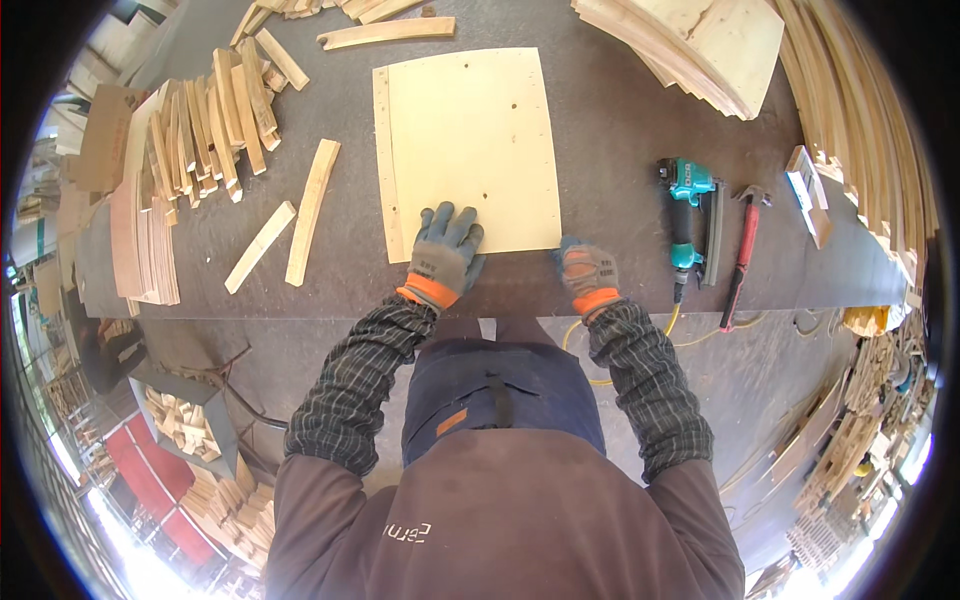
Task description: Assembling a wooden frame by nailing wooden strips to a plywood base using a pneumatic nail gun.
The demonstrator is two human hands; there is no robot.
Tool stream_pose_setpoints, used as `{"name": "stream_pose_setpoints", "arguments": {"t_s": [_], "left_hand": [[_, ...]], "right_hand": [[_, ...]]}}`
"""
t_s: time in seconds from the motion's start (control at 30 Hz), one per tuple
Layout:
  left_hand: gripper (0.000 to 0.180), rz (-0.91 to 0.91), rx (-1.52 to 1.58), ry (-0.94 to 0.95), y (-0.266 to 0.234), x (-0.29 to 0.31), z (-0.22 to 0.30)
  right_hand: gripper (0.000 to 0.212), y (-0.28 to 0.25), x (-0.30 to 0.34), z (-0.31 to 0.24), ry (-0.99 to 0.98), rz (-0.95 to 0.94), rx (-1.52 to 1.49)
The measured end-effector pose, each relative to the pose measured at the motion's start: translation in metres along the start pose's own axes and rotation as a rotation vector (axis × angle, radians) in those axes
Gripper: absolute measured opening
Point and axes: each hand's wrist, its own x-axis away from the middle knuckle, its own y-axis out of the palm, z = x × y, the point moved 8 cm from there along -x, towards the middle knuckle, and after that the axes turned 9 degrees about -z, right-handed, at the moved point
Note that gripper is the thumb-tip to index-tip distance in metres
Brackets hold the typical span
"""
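Note:
A pale plywood panel [465, 150] lies flat on the dark worktable in front of me, with a narrow strip along its left side and small dark knots on its face. My left hand [442, 255], in a grey glove with an orange cuff, rests on the panel's near left part, fingers stretched out over the wood. At the near right corner is my right hand [588, 270], gloved alike; its fingers are curled in and pressed to the panel's edge. What lies under those fingers is hidden.
Right of the panel lie a teal nail gun [685, 210] with a yellow hose and a red-handled hammer [742, 255]. Two loose wood strips [312, 215] lie left, near piled strips [220, 120] and stacked thin boards [140, 240]. More panels [700, 40] are stacked far right, beside long curved slats [860, 130].

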Motion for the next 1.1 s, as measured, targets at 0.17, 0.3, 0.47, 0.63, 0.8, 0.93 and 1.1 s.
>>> {"name": "stream_pose_setpoints", "arguments": {"t_s": [0.17,0.3,0.47,0.63,0.8,0.93,1.1], "left_hand": [[0.041,0.045,-0.025,0.027,-0.002,-0.003,0.005],[0.042,-0.024,-0.022,-0.021,0.003,-0.003,0.002],[0.042,-0.015,-0.006,0.006,0.006,-0.008,0.005],[0.043,0.0,0.014,-0.029,0.004,0.003,-0.002],[0.042,0.004,0.003,-0.025,0.003,-0.005,0.004],[0.04,-0.004,0.018,0.005,0.002,-0.011,0.009],[0.038,-0.008,-0.022,-0.04,0.002,0.005,-0.003]], "right_hand": [[0.027,0.007,-0.003,0.011,-0.06,0.096,-0.064],[0.032,-0.002,-0.005,0.009,-0.052,0.029,-0.123],[0.023,-0.02,-0.001,0.006,-0.027,0.014,-0.167],[0.031,-0.049,0.013,0.073,0.134,0.006,0.038],[0.074,-0.061,0.04,0.227,0.461,0.403,-0.049],[0.074,-0.021,0.023,0.288,0.61,0.329,0.066],[0.03,-0.083,0.028,0.218,0.511,0.197,-0.714]]}}
